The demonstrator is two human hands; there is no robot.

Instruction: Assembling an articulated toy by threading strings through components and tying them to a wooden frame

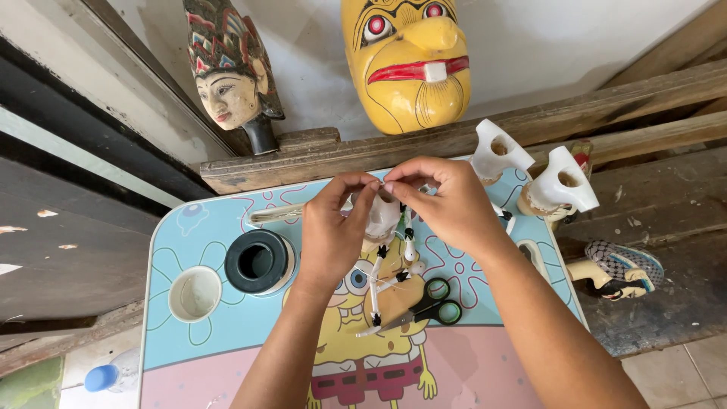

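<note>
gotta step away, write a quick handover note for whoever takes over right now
Left hand and right hand: fingertips pinched together on a thin thread above the small white puppet figure, whose black-and-white jointed arms dangle to the table.
Scissors lie under the right forearm; black thread spool and white cup sit left.
Thread in hand, not finished. Two white unpainted pieces wait at the far right.

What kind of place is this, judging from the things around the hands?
Probably a small home workshop for carved puppets or masks. A yellow painted mask and a carved puppet head stand on a rough wooden ledge, and both hands work on a small white puppet over a low table.
</note>
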